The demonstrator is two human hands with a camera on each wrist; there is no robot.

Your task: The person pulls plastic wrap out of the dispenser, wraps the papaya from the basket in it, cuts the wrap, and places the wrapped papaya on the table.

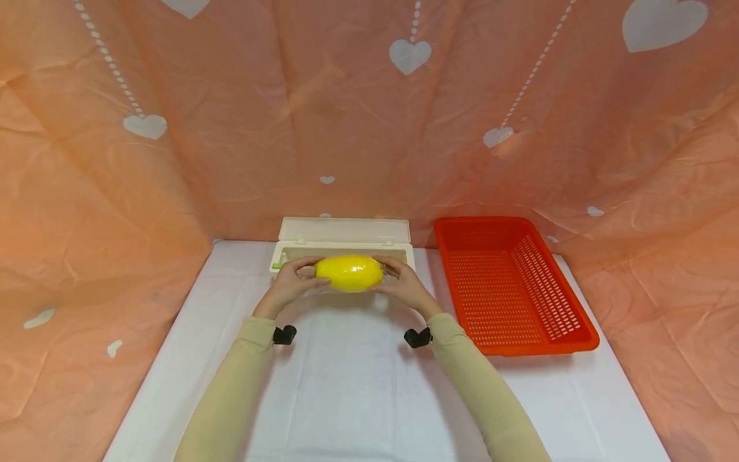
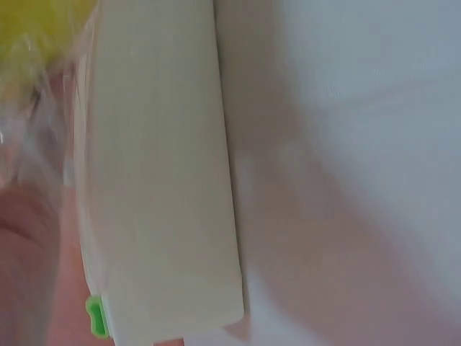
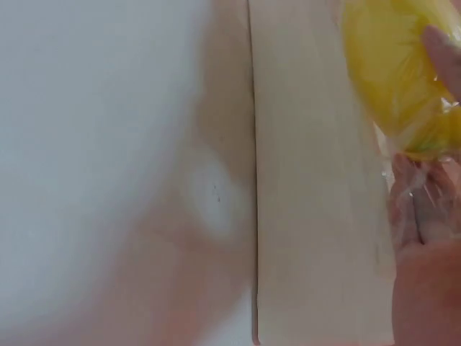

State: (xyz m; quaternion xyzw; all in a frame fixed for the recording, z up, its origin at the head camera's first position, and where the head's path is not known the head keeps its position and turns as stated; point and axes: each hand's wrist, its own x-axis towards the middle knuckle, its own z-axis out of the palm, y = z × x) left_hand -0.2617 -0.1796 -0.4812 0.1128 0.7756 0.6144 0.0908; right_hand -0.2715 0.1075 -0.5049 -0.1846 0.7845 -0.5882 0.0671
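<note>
"What takes up the most room?"

"The peach drape (image 1: 346, 128), a thin, creased sheet printed with pale hearts and dotted strings. Then the table (image 1: 346, 398), under a smooth white covering with faint fold lines."

"And on it?"

"A red basket (image 1: 502, 350) on the right, moulded plastic, oblong with rounded corners, its floor and side pierced by rows of slots. Next, a long, narrow cream box (image 1: 346, 246), smooth-walled, its lid (image 1: 344, 230) tipped back along the far edge."

"Where is the yellow thing?"

"The yellow thing (image 1: 349, 273), a glossy, plump oval in crinkly clear film, is held at the box's near side, hiding part of its opening. I can't tell whether the two touch."

"How is it gripped?"

"From both ends. The left hand (image 1: 288, 283) curls round one wrapped end, thumb on the near side; the right hand (image 1: 407, 285) does the same opposite. Both are parted only by its thickness."

"Anything smaller?"

"A bright green tab (image 1: 276, 265) at the box's left end."
</note>
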